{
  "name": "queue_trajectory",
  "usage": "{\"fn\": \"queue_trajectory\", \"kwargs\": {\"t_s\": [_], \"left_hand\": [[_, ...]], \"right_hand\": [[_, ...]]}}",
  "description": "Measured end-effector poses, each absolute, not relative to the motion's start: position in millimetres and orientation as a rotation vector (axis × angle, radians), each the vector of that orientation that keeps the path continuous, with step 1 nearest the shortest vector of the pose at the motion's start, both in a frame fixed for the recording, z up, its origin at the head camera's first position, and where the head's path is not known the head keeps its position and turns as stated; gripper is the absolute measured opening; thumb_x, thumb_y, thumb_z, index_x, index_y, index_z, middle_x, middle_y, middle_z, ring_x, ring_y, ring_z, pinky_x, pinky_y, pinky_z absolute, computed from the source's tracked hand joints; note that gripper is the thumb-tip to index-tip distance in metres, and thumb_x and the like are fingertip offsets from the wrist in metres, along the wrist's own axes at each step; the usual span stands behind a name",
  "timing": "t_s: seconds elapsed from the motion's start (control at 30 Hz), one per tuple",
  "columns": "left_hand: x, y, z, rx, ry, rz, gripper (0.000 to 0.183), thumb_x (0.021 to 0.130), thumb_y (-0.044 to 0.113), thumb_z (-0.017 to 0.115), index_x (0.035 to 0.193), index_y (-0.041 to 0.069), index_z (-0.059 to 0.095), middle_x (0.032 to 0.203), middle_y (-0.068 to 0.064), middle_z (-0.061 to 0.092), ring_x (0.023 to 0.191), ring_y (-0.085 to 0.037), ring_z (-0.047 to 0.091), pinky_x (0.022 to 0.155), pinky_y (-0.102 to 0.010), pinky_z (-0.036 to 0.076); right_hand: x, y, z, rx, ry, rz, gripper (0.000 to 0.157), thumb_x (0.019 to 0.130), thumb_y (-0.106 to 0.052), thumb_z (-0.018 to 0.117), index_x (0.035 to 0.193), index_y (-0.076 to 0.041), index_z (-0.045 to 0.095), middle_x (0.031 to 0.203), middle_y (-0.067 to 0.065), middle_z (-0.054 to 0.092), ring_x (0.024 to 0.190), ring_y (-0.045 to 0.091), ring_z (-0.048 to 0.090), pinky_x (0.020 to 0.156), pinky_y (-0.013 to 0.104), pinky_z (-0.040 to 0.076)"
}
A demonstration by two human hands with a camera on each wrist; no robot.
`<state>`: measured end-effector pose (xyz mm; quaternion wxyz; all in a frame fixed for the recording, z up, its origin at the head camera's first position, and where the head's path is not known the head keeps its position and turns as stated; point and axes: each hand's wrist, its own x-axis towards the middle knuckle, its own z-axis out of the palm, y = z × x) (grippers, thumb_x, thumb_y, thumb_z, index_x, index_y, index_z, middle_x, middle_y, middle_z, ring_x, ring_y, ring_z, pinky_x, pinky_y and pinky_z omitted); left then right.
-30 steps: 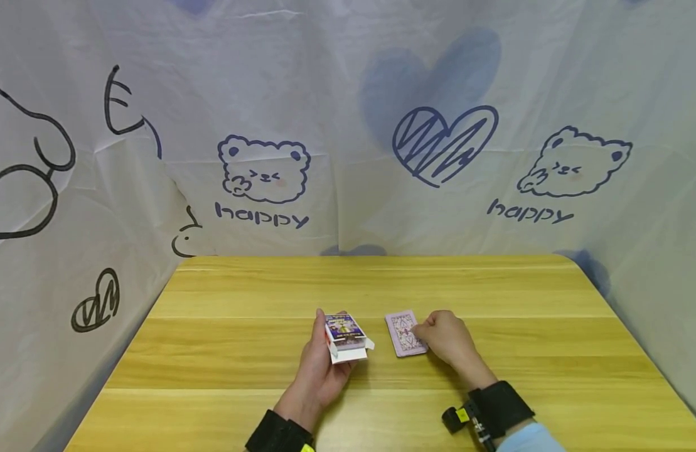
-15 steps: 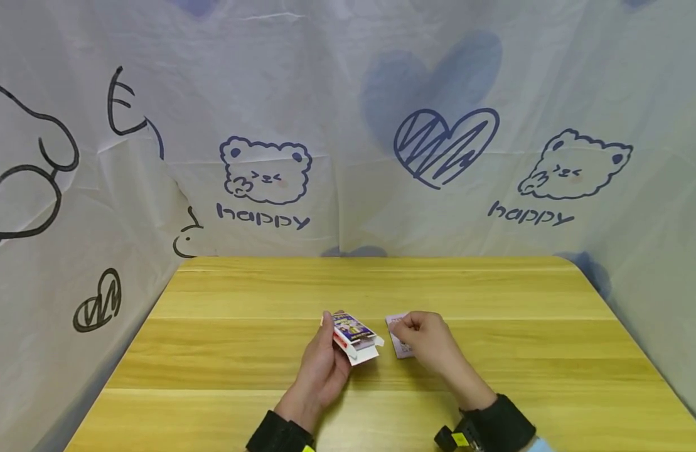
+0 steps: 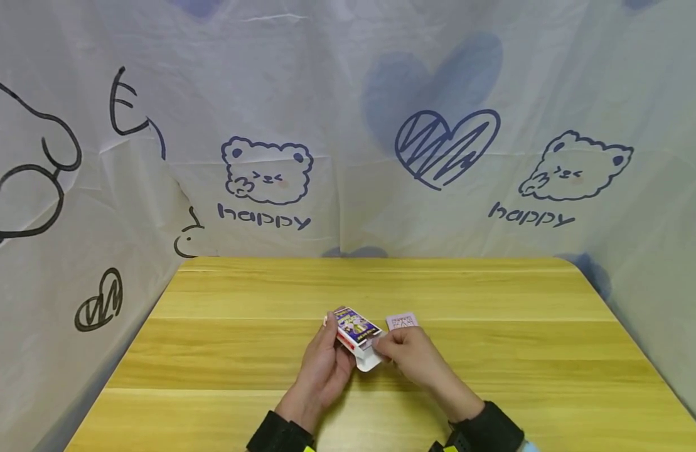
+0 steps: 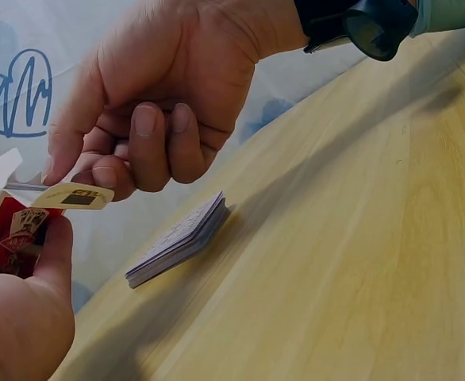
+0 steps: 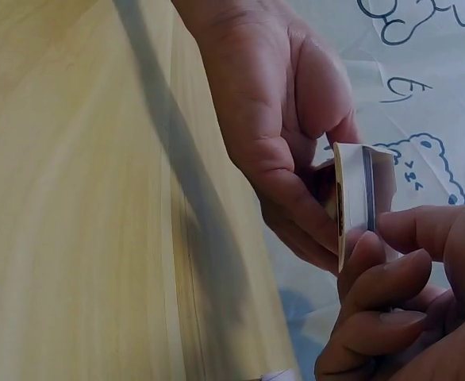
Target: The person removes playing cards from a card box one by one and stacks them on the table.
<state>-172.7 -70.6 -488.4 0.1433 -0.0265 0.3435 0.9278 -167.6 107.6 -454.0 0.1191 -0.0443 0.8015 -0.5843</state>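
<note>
My left hand (image 3: 324, 370) grips a playing card box (image 3: 356, 326) with a purple printed face, its thumb along one side and its open end towards my right hand. A white end flap (image 4: 78, 195) stands out from that end, and the grey edges of playing cards (image 5: 369, 182) show inside. At the opening, my right hand (image 3: 412, 356) pinches the cards with thumb and forefinger, the other fingers curled in. Behind that hand, a stack of playing cards (image 3: 401, 321) lies on the table, partly hidden by it in the head view.
The wooden table (image 3: 240, 301) spreads out all round the hands. A white cloth (image 3: 348, 213) with drawn bears and hearts hangs behind it and along the sides. Both wrists wear black straps (image 3: 486, 430).
My right hand has left the stack on the table and moved left to the box's open end. My left hand has turned the box and shifted it slightly right.
</note>
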Motion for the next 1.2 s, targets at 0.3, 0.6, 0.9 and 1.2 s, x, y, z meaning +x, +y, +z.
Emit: {"fn": "queue_trajectory", "kwargs": {"t_s": [0.3, 0.6, 0.9, 1.2], "left_hand": [[-170.9, -70.9, -487.9, -0.022, 0.966, 2.651, 0.06, 0.103, 0.043, 0.038, 0.153, 0.016, 0.018, 0.157, -0.02, 0.018, 0.132, -0.023, 0.042, 0.109, -0.036, 0.041], [-171.2, -71.4, -487.4, -0.01, 0.952, 2.652, 0.056, 0.103, 0.041, 0.038, 0.152, 0.018, 0.021, 0.157, -0.019, 0.02, 0.132, -0.024, 0.043, 0.108, -0.036, 0.042], [-171.7, -73.1, -486.9, -0.053, 0.924, 2.685, 0.056, 0.104, 0.039, 0.04, 0.151, 0.013, 0.025, 0.158, -0.017, 0.02, 0.135, -0.021, 0.039, 0.11, -0.031, 0.038], [-172.2, -73.6, -484.9, -0.042, 0.948, 2.681, 0.056, 0.104, 0.041, 0.036, 0.152, 0.016, 0.022, 0.157, -0.015, 0.021, 0.133, -0.021, 0.04, 0.109, -0.032, 0.04]], "right_hand": [[-168.2, 106.3, -456.9, -0.061, 2.385, -1.73, 0.037, 0.088, -0.026, 0.07, 0.065, 0.002, 0.063, 0.053, -0.004, 0.047, 0.045, 0.009, 0.033, 0.04, 0.021, 0.023], [-168.5, 105.6, -458.1, -0.023, 2.376, -1.764, 0.026, 0.084, -0.019, 0.072, 0.069, 0.003, 0.067, 0.055, -0.002, 0.05, 0.048, 0.009, 0.038, 0.041, 0.02, 0.027], [-168.7, 106.9, -453.5, 0.038, 2.114, -1.899, 0.022, 0.084, -0.015, 0.07, 0.079, 0.005, 0.062, 0.055, -0.002, 0.049, 0.046, 0.009, 0.039, 0.04, 0.02, 0.03], [-169.2, 108.1, -453.4, 0.053, 2.063, -1.9, 0.018, 0.086, -0.016, 0.066, 0.076, -0.003, 0.058, 0.055, -0.003, 0.046, 0.046, 0.009, 0.039, 0.039, 0.02, 0.03]]}}
